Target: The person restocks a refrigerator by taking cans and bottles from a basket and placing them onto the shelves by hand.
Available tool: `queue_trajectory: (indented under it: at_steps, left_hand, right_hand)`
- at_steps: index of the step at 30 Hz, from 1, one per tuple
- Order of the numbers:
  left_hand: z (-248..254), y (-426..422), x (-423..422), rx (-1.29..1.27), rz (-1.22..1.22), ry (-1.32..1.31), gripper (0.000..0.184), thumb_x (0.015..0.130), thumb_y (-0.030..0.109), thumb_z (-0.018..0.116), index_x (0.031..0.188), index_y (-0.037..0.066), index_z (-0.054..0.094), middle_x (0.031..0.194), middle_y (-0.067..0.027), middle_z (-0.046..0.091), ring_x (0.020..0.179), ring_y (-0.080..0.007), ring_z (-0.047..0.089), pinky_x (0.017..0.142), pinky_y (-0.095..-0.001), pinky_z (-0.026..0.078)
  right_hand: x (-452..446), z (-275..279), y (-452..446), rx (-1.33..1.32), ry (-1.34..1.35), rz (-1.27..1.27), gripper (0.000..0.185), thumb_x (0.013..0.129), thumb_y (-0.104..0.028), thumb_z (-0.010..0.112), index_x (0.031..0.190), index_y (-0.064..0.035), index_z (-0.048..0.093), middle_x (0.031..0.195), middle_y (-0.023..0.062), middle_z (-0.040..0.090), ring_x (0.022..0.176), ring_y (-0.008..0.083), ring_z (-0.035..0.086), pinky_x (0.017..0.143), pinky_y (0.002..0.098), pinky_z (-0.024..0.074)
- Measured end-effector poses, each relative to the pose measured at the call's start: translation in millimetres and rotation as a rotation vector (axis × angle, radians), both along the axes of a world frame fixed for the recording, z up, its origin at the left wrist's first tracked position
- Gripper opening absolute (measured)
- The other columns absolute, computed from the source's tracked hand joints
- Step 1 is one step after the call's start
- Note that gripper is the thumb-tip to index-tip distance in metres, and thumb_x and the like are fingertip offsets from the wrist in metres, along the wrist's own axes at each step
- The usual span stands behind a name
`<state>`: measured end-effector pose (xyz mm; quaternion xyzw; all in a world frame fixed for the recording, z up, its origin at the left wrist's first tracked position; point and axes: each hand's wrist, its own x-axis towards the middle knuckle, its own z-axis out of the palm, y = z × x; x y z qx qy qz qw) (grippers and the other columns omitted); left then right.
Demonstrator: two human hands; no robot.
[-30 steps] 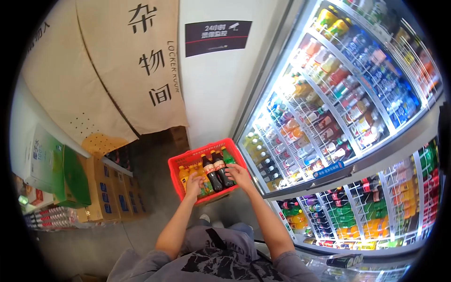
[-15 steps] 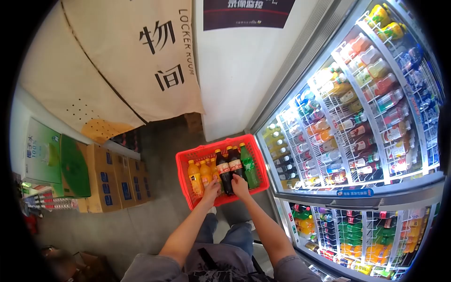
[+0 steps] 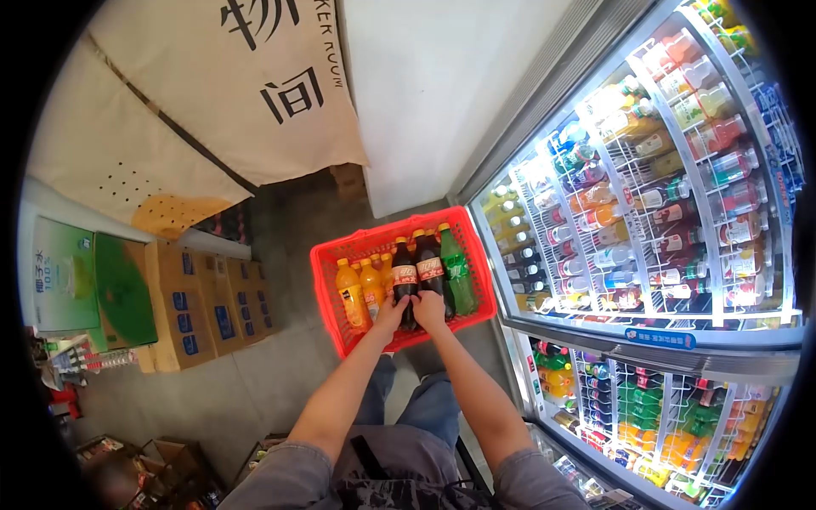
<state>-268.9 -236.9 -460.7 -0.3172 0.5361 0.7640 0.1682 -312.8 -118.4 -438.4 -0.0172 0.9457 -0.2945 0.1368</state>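
Note:
A red plastic basket (image 3: 326, 314) sits in front of me with drink bottles standing in it. Around the lower part of a dark cola bottle (image 3: 405, 272) with a red label, my left hand (image 3: 390, 314) is closed. My right hand (image 3: 428, 309) grips the low end of a second cola bottle (image 3: 430, 265) just beside it. The two hands almost meet between the bottles, and some fingertips are hidden. Several orange drink bottles (image 3: 351, 293) stand to the left of the colas. A green soda bottle (image 3: 457, 270) leans at the right side.
On the right stands a lit drinks cooler (image 3: 663, 340) with several shelves of bottles. Stacked cardboard boxes (image 3: 180, 314) line the left side, with a green carton (image 3: 123, 289) beside them. A cloth curtain (image 3: 195, 102) hangs ahead next to a white wall (image 3: 408, 102). Open boxes lie at lower left.
My hands have come closer together and now wrap the lower parts of the two cola bottles. The camera view has tilted slightly downward; the bottles keep their order in the basket.

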Motion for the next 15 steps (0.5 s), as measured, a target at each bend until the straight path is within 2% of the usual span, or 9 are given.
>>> queue_trajectory:
  at_steps: [1, 5, 6, 8, 9, 10, 12, 13, 15]
  left_hand:
    - [9, -5, -2, -0.016, -0.022, -0.014, 0.043, 0.095, 0.028, 0.061, 0.129, 0.003, 0.052, 0.110, -0.0109, 0.064, 0.097, -0.0186, 0.062, 0.080, -0.0293, 0.050]
    - [30, -27, -3, -0.080, -0.139, -0.066, 0.047, 0.092, 0.031, 0.066, 0.125, 0.000, 0.053, 0.107, -0.0118, 0.065, 0.092, -0.0182, 0.063, 0.075, -0.0292, 0.051]
    - [35, -32, -2, -0.087, -0.135, -0.067, 0.047, 0.092, 0.031, 0.066, 0.125, 0.000, 0.053, 0.107, -0.0118, 0.065, 0.092, -0.0182, 0.063, 0.075, -0.0292, 0.051]
    - [47, -37, -1, 0.057, -0.201, -0.150, 0.047, 0.093, 0.035, 0.065, 0.124, 0.001, 0.055, 0.105, -0.0065, 0.063, 0.089, -0.0146, 0.061, 0.074, -0.0304, 0.052]
    - [47, -39, 2, 0.058, -0.208, -0.147, 0.047, 0.093, 0.035, 0.065, 0.124, 0.001, 0.055, 0.105, -0.0065, 0.063, 0.089, -0.0146, 0.061, 0.074, -0.0304, 0.052]
    - [46, -41, 8, 0.077, -0.190, -0.094, 0.047, 0.093, 0.035, 0.065, 0.124, 0.001, 0.055, 0.106, -0.0066, 0.063, 0.091, -0.0148, 0.061, 0.076, -0.0306, 0.052]
    - [51, -45, 18, 0.099, -0.182, -0.023, 0.048, 0.093, 0.035, 0.065, 0.124, 0.001, 0.054, 0.108, -0.0066, 0.062, 0.092, -0.0149, 0.061, 0.078, -0.0307, 0.052]
    - [59, -47, 22, 0.080, -0.168, 0.011, 0.047, 0.093, 0.034, 0.065, 0.125, 0.001, 0.054, 0.108, -0.0066, 0.062, 0.094, -0.0150, 0.061, 0.079, -0.0306, 0.051]
    - [72, -54, 29, 0.122, -0.159, 0.043, 0.049, 0.095, 0.030, 0.063, 0.131, 0.000, 0.049, 0.114, -0.0066, 0.061, 0.100, -0.0151, 0.060, 0.085, -0.0305, 0.051]
  right_hand:
    - [1, -3, -1, -0.057, 0.020, -0.032, 0.028, 0.084, -0.026, 0.066, 0.087, 0.0011, 0.071, 0.083, 0.0225, 0.068, 0.082, 0.0390, 0.067, 0.076, 0.0462, 0.0518]
    - [9, 2, -4, -0.188, -0.076, -0.072, 0.030, 0.084, -0.028, 0.067, 0.089, 0.0010, 0.072, 0.081, 0.0213, 0.068, 0.079, 0.0353, 0.068, 0.072, 0.0415, 0.0530]
    - [12, 0, -4, -0.284, -0.175, -0.169, 0.032, 0.083, -0.028, 0.070, 0.093, 0.0026, 0.070, 0.085, 0.0204, 0.069, 0.081, 0.0322, 0.069, 0.074, 0.0391, 0.0530]
    - [17, -2, -2, -0.468, -0.366, -0.371, 0.040, 0.081, -0.027, 0.075, 0.102, 0.0060, 0.067, 0.094, 0.0188, 0.071, 0.084, 0.0260, 0.070, 0.077, 0.0341, 0.0531]
    - [18, 27, -5, -0.485, -0.351, -0.391, 0.044, 0.080, -0.026, 0.078, 0.105, 0.0075, 0.065, 0.093, 0.0151, 0.072, 0.084, 0.0195, 0.068, 0.076, 0.0309, 0.0531]
    - [22, 29, -4, -0.483, -0.343, -0.396, 0.044, 0.080, -0.026, 0.078, 0.105, 0.0075, 0.065, 0.093, 0.0151, 0.072, 0.084, 0.0195, 0.068, 0.076, 0.0309, 0.0531]
    - [27, 32, -3, -0.780, -0.399, -0.420, 0.043, 0.079, -0.023, 0.080, 0.105, 0.0071, 0.064, 0.095, 0.0139, 0.071, 0.085, 0.0174, 0.067, 0.077, 0.0286, 0.0529]
    - [29, 33, -4, -0.812, -0.383, -0.388, 0.046, 0.079, -0.021, 0.081, 0.109, 0.0066, 0.061, 0.098, 0.0129, 0.069, 0.086, 0.0164, 0.066, 0.078, 0.0278, 0.0528]
    - [34, 50, -1, -0.920, -0.458, -0.345, 0.061, 0.080, -0.021, 0.080, 0.126, 0.0070, 0.051, 0.106, 0.0154, 0.066, 0.094, 0.0186, 0.064, 0.080, 0.0297, 0.0525]
